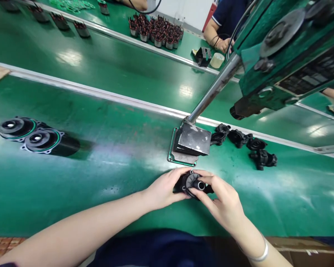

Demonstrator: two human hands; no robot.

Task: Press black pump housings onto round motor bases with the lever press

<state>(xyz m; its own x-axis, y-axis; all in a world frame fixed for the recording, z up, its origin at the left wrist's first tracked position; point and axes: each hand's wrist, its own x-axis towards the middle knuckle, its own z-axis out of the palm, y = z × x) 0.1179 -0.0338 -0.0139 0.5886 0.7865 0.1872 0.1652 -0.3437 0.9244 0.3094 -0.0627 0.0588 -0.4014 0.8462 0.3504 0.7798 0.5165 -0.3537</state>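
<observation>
A black round housing (187, 180) with a short spout is held between both hands, just in front of the press base. My left hand (164, 187) wraps its left side, thumb and fingers on the rim. My right hand (221, 196), with a white band at the wrist, grips the housing near its spout with thumb and fingers. The press base carries a metal block (193, 139) on a square plate. Several black castings (239, 138) lie to the right of the block. Two black cylinders (68, 142) with green rings lie at the left.
A green press head (267, 89) overhangs the right side, joined to the base by a slanting steel column (215, 89). A metal rail (105, 95) crosses behind. Beyond are copper-wired parts (156, 31), a tape roll (217, 60) and a person's arm (214, 35).
</observation>
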